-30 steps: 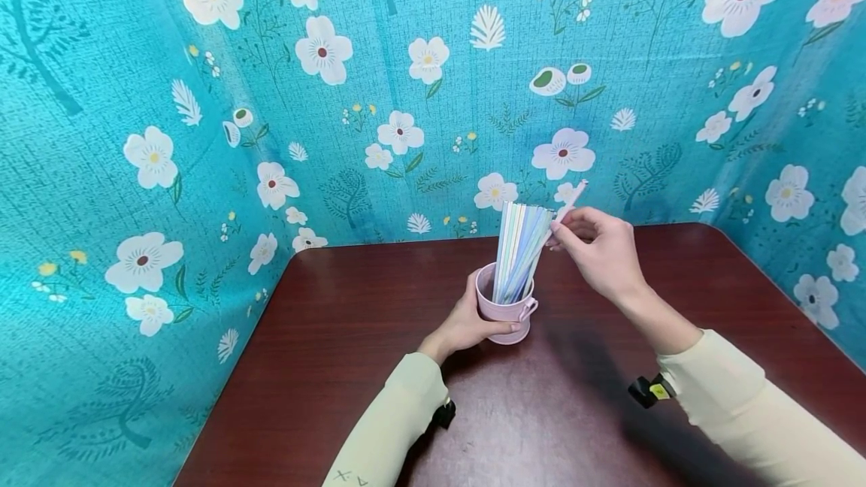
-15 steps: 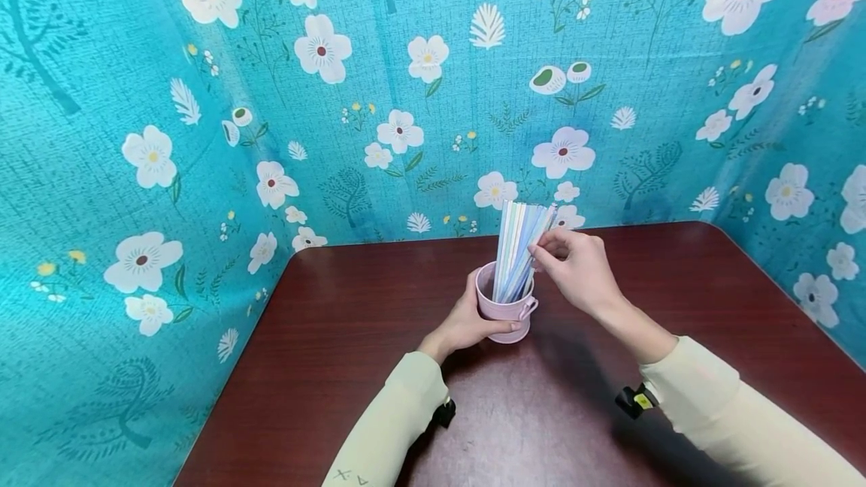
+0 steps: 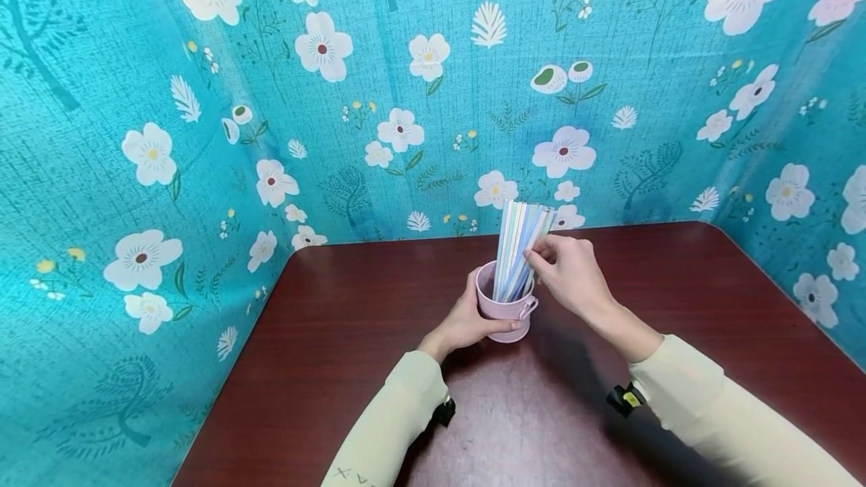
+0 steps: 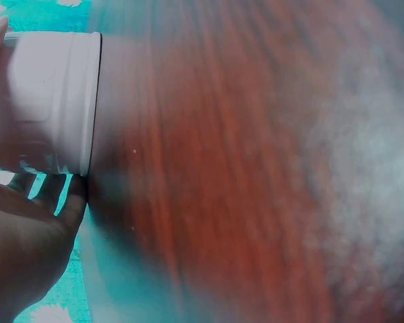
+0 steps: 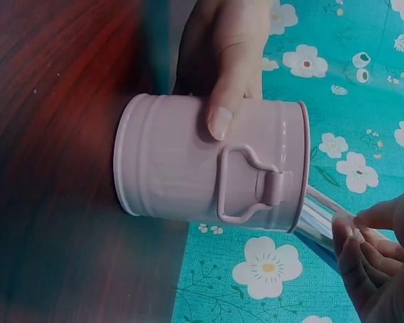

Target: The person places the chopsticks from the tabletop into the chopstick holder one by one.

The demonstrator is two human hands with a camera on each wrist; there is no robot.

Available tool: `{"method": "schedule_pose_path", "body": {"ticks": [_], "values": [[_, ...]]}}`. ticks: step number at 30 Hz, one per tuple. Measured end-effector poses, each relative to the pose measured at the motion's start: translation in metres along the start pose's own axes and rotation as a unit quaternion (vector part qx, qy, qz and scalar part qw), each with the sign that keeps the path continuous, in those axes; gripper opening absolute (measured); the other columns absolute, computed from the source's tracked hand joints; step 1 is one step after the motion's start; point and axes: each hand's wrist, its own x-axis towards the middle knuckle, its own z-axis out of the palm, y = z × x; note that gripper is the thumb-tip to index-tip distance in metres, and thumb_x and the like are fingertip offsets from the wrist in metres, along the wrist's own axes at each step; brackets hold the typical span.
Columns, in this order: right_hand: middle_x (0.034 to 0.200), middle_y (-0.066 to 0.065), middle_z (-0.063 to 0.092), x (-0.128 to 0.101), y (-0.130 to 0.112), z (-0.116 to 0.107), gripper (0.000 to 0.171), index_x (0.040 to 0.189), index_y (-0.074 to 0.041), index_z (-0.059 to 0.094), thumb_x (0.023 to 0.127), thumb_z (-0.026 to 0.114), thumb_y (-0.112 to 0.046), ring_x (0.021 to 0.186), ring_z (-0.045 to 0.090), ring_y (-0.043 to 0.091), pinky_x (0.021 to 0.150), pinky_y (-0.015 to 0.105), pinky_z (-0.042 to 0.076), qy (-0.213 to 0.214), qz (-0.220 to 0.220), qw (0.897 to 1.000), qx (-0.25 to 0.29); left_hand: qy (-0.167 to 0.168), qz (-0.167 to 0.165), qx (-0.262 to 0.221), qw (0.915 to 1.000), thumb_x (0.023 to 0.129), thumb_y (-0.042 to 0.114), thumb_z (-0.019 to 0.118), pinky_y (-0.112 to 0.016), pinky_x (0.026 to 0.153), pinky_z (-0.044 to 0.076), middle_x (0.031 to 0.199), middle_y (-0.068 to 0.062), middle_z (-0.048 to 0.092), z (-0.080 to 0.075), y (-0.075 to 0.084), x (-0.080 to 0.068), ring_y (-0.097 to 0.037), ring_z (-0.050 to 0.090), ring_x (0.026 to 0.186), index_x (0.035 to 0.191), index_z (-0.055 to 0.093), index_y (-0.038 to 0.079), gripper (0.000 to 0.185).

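Observation:
A pink metal bucket (image 3: 504, 312) with a small side handle stands on the table, holding a bundle of pale blue, white and green drinking straws (image 3: 517, 246) that lean to the right. My left hand (image 3: 467, 322) grips the bucket from its left side, thumb across the front. In the right wrist view that thumb presses the wall of the bucket (image 5: 182, 158). At the right edge of the bundle, my right hand (image 3: 568, 269) pinches a straw (image 5: 328, 198) between thumb and fingers, just above the rim. The straws' lower ends are hidden inside the bucket.
The dark reddish wooden table (image 3: 352, 307) carries the bucket near its back edge. A teal flowered cloth (image 3: 379, 96) hangs behind the table and along both sides. Each forearm has a black wrist device, such as the one (image 3: 624, 400) at the right sleeve.
My right hand has moved down and left with the pink straw, which stuck out above the bundle and now sits in among the others. My left hand and the bucket have stayed put.

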Motion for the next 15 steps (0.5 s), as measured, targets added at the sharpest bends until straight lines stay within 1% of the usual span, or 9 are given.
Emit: {"method": "schedule_pose_path", "body": {"ticks": [6, 11, 15], "values": [[0.060, 0.001, 0.065, -0.001, 0.003, -0.003, 0.015, 0.086, -0.004, 0.076, 0.097, 0.068, -0.011, 0.047, 0.059, 0.008, 0.053, 0.030, 0.050, 0.000, 0.011, 1.000, -0.020, -0.001, 0.003, -0.002, 1.0000, 0.073, 0.022, 0.095, -0.034, 0.112, 0.037, 0.146, 0.006, 0.050, 0.005, -0.003, 0.000, -0.010, 0.051, 0.129, 0.155, 0.023, 0.035, 0.110], [0.060, 0.000, 0.065, -0.002, 0.004, -0.007, 0.015, 0.089, -0.003, 0.077, 0.098, 0.067, -0.011, 0.048, 0.060, 0.009, 0.051, 0.030, 0.050, 0.001, 0.007, 1.000, -0.019, -0.001, 0.004, -0.001, 1.0000, 0.072, 0.022, 0.096, -0.034, 0.112, 0.037, 0.146, 0.006, 0.050, 0.004, -0.003, 0.001, -0.010, 0.050, 0.129, 0.155, 0.023, 0.036, 0.111], [0.061, 0.001, 0.065, -0.001, 0.004, -0.010, 0.015, 0.089, -0.003, 0.077, 0.098, 0.067, -0.011, 0.049, 0.063, 0.013, 0.049, 0.030, 0.050, 0.010, 0.008, 1.000, -0.013, 0.002, 0.012, -0.001, 0.9999, 0.072, 0.021, 0.096, -0.035, 0.113, 0.037, 0.147, 0.005, 0.049, 0.001, 0.000, 0.002, -0.012, 0.050, 0.130, 0.155, 0.023, 0.033, 0.111]]}}
